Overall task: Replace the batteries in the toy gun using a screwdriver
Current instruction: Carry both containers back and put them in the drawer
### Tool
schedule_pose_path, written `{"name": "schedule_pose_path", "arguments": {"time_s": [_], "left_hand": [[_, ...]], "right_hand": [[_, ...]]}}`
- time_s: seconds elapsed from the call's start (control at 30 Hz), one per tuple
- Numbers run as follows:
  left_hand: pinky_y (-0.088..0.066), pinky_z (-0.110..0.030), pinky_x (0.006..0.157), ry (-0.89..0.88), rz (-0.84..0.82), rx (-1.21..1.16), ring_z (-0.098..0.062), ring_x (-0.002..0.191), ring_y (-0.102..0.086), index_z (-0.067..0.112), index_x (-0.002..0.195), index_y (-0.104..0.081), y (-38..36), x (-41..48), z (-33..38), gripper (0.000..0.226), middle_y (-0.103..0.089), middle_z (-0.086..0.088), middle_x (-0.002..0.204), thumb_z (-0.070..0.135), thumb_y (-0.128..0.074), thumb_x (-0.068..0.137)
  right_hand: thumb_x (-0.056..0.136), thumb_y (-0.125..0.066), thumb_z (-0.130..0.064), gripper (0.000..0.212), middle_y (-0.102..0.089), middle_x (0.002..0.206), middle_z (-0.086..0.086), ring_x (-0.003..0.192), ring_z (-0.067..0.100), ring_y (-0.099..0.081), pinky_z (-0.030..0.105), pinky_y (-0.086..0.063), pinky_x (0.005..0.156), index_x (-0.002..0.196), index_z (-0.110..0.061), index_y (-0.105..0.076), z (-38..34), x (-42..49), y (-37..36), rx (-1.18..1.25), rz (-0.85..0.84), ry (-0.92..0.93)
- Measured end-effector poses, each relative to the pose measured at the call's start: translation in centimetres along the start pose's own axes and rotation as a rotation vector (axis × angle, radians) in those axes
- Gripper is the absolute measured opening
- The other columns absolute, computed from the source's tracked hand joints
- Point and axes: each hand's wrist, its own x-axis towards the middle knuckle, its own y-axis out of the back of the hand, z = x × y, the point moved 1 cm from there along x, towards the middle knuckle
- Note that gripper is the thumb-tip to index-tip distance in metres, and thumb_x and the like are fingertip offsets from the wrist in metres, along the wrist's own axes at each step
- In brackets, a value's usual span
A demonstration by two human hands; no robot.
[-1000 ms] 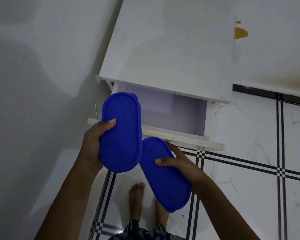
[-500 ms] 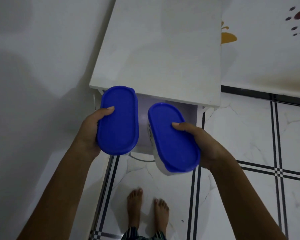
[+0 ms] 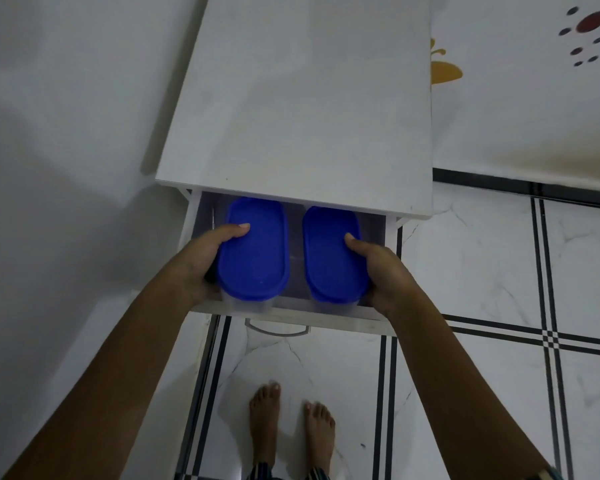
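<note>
Two oval clear containers with blue lids stand side by side inside the open drawer (image 3: pixel 201 310) of a white cabinet. My left hand (image 3: pixel 201 261) grips the left container (image 3: pixel 257 258), thumb on its lid. My right hand (image 3: pixel 378 268) grips the right container (image 3: pixel 329 258) the same way. The containers' contents are hidden under the lids. No toy gun, screwdriver or batteries show.
The white cabinet top (image 3: pixel 302 109) overhangs the back of the drawer. A drawer handle (image 3: pixel 278 329) sticks out toward me. A white wall is at the left. My bare feet (image 3: pixel 291 420) stand on a white tiled floor with black lines.
Both hands have lowered the two blue-lidded containers from above the drawer front down into the drawer, side by side. The view has shifted closer over the cabinet.
</note>
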Motion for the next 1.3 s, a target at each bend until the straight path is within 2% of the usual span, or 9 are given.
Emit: {"name": "schedule_pose_path", "arguments": {"time_s": [0.27, 0.47, 0.6, 0.73, 0.8, 0.93, 1.03, 1.13, 1.3], "left_hand": [[-0.055, -0.042, 0.088, -0.08, 0.111, 0.029, -0.027, 0.1, -0.068, 0.011, 0.111, -0.067, -1.3, 3.9, 0.1, 0.039, -0.072, -0.01, 0.108, 0.032, -0.076, 0.079], [-0.054, -0.037, 0.088, -0.136, 0.065, 0.227, -0.024, 0.103, -0.066, 0.006, 0.115, -0.064, -1.7, 5.6, -0.5, 0.04, -0.069, -0.012, 0.113, 0.03, -0.072, 0.084], [-0.055, -0.039, 0.087, -0.155, 0.082, 0.315, -0.025, 0.103, -0.065, 0.006, 0.122, -0.058, -1.2, 6.2, -1.0, 0.059, -0.068, -0.011, 0.114, 0.043, -0.073, 0.079], [-0.052, -0.041, 0.091, -0.247, 0.153, 0.604, -0.023, 0.102, -0.061, 0.007, 0.114, -0.05, -1.0, 6.5, -1.1, 0.057, -0.063, -0.008, 0.112, 0.053, -0.065, 0.083], [-0.052, -0.043, 0.092, -0.236, 0.159, 0.667, -0.025, 0.101, -0.062, 0.006, 0.111, -0.05, -0.6, 6.6, -1.0, 0.066, -0.063, -0.011, 0.11, 0.061, -0.065, 0.078], [-0.049, -0.024, 0.059, -0.213, 0.249, 0.783, -0.02, 0.084, -0.061, -0.002, 0.118, -0.052, 0.3, 6.9, -0.9, 0.075, -0.063, -0.013, 0.101, 0.055, -0.073, 0.074], [-0.041, -0.023, 0.05, -0.312, 0.368, 0.849, -0.019, 0.07, -0.058, -0.007, 0.117, -0.052, 0.7, 6.2, -1.6, 0.086, -0.058, -0.01, 0.081, 0.065, -0.066, 0.073], [-0.043, -0.029, 0.061, -0.472, 0.566, 0.98, -0.021, 0.072, -0.057, 0.002, 0.111, -0.051, 0.4, 4.4, -2.7, 0.066, -0.056, -0.006, 0.08, 0.064, -0.045, 0.09], [-0.032, -0.027, 0.051, -0.586, 0.701, 1.201, -0.022, 0.057, -0.05, 0.009, 0.075, -0.044, 0.8, 2.7, -3.9, 0.032, -0.044, -0.003, 0.06, 0.025, -0.037, 0.102]], "right_hand": [[0.105, -0.043, -0.03, 0.024, -0.061, 0.107, 0.001, 0.093, 0.019, -0.06, 0.033, -0.054, 0.074, 0.119, -0.014, -0.054, 0.8, 2.7, -0.6, -0.108, 0.156, 0.205], [0.106, -0.04, -0.028, 0.036, -0.059, 0.123, 0.006, 0.107, 0.023, -0.056, 0.038, -0.051, 0.09, 0.135, -0.011, -0.051, 1.9, 3.7, -1.0, -0.219, 0.24, 0.252], [0.106, -0.039, -0.025, 0.032, -0.054, 0.104, -0.004, 0.089, 0.013, -0.051, 0.031, -0.044, 0.082, 0.13, -0.009, -0.053, 2.2, 4.2, -0.7, -0.281, 0.273, 0.289], [0.106, -0.039, -0.02, 0.029, -0.054, 0.096, -0.001, 0.075, 0.008, -0.048, 0.029, -0.043, 0.078, 0.121, -0.004, -0.056, 2.3, 4.7, -0.6, -0.392, 0.3, 0.316], [0.106, -0.039, -0.02, 0.029, -0.057, 0.098, 0.004, 0.08, 0.015, -0.052, 0.03, -0.043, 0.076, 0.119, -0.001, -0.057, 2.3, 4.7, -0.7, -0.45, 0.319, 0.325], [0.104, -0.042, -0.017, 0.027, -0.061, 0.108, 0.012, 0.087, 0.019, -0.055, 0.031, -0.046, 0.074, 0.123, -0.002, -0.053, 2.5, 4.4, -0.8, -0.573, 0.337, 0.322], [0.103, -0.044, -0.018, 0.04, -0.057, 0.128, 0.017, 0.107, 0.028, -0.059, 0.037, -0.051, 0.085, 0.138, 0.0, -0.04, 3.3, 2.9, -1.4, -0.749, 0.325, 0.335], [0.105, -0.04, -0.026, 0.058, -0.03, 0.158, 0.013, 0.144, 0.029, -0.032, 0.041, -0.031, 0.118, 0.155, -0.005, -0.017, 4.5, 0.2, -2.6, -0.993, 0.383, 0.477], [0.106, -0.031, -0.037, 0.057, -0.02, 0.163, 0.007, 0.151, 0.022, -0.015, 0.038, -0.009, 0.124, 0.155, -0.011, -0.018, 6.7, -1.9, -4.6, -1.167, 0.376, 0.623]]}}
